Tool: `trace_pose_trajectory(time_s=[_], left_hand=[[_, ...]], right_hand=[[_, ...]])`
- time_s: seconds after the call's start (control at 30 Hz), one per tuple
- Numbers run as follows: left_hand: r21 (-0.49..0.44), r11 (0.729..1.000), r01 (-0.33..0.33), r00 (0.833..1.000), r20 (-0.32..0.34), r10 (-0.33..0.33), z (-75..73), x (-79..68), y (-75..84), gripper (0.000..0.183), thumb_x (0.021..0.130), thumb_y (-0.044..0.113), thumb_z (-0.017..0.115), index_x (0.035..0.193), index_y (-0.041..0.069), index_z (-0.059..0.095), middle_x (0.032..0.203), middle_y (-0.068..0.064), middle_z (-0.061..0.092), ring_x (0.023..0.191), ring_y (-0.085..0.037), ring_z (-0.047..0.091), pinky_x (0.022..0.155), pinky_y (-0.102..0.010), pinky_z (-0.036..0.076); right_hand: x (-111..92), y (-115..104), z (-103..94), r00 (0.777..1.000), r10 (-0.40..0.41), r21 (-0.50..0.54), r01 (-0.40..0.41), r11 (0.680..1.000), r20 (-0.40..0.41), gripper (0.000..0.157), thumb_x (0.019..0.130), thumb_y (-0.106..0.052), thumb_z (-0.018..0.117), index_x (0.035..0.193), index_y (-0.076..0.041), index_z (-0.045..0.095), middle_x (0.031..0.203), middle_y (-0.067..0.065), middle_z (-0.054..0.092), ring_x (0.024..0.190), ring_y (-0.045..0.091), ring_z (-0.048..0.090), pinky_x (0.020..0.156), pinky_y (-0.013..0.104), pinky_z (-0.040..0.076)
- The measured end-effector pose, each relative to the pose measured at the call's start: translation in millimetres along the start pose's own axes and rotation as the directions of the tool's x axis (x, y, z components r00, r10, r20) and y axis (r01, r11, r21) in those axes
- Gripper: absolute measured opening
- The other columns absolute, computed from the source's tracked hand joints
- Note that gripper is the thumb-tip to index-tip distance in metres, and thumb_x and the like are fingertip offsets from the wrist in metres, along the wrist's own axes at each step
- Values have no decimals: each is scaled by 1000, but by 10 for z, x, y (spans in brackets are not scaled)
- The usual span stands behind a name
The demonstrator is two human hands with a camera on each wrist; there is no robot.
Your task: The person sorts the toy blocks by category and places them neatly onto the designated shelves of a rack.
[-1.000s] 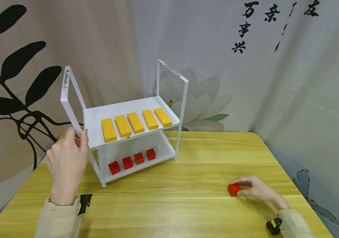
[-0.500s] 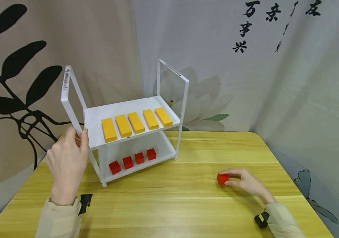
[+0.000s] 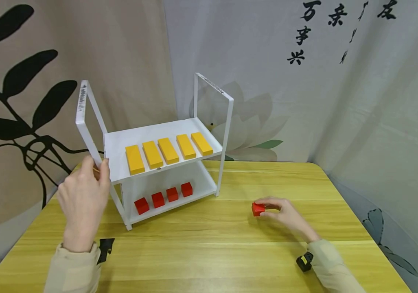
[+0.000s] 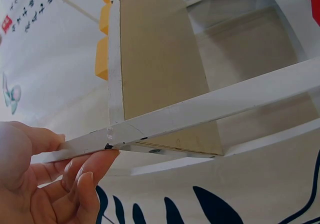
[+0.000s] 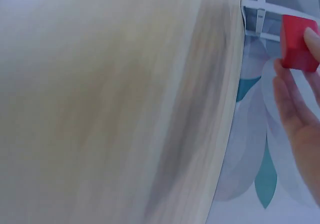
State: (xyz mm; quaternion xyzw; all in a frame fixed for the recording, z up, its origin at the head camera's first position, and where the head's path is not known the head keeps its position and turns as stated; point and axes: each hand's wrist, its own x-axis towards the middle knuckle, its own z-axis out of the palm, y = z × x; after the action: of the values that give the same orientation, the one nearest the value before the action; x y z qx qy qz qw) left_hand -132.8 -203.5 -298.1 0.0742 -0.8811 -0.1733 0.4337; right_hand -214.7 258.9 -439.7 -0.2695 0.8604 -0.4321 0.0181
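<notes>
A white two-tier shelf rack stands on the table, left of the middle. My left hand grips its front left post between thumb and fingers; the left wrist view shows the thumb on one side of the white bar and fingers on the other. To the right of the rack, my right hand pinches a red cube between thumb and fingers above the table. In the right wrist view the red cube shows at the right edge, thumb across its face.
Several yellow rectangular blocks lie in a row on the upper shelf. On the lower shelf sits a row of red cubes. The wooden table ends at a curtain printed with a lotus and characters.
My right hand has carried the red cube leftward and farther back across the table, closer to the rack. My left hand stays on the post.
</notes>
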Motion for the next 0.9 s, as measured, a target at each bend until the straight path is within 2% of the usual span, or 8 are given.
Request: trace_pose_trajectory(time_s=[0.17,0.37,0.53,0.63,0.9], left_hand=[[2,1000,2,1000,0,-2,2,1,-2,34,96,24,53,80,-6,55,61,-23,60,36,-26,35,38,-29,21],[1,1000,3,1000,-1,-3,5,4,-5,35,96,24,53,81,-7,55,60,-23,59,36,-25,35,38,-29,21],[3,1000,-1,1000,-6,1,4,7,-8,35,96,24,53,80,-7,55,59,-23,58,36,-26,35,38,-29,21],[3,1000,0,1000,-6,0,3,7,-7,34,96,24,54,80,-7,55,59,-23,58,36,-26,35,38,-29,21],[2,1000,-12,1000,-15,12,1,5,-10,34,95,23,54,79,-6,54,58,-23,58,36,-26,35,38,-29,20]], right_hand=[[131,-47,108,998,-45,-6,45,999,-37,33,82,-19,73,114,-12,69,119,10,67,103,4,63,89,32,53],[262,-154,247,991,-94,-10,93,996,-90,32,81,-14,72,112,-7,70,119,13,67,107,20,65,87,38,53],[342,-325,351,986,-82,17,85,996,-147,31,81,-5,71,112,-1,69,119,17,66,107,33,64,87,45,52],[381,-512,394,983,-74,39,81,996,-166,30,81,1,69,111,5,67,119,23,65,108,39,62,87,50,51],[531,-666,551,980,-58,85,75,994,-188,30,81,2,69,111,6,67,121,23,64,113,38,60,87,47,51]])
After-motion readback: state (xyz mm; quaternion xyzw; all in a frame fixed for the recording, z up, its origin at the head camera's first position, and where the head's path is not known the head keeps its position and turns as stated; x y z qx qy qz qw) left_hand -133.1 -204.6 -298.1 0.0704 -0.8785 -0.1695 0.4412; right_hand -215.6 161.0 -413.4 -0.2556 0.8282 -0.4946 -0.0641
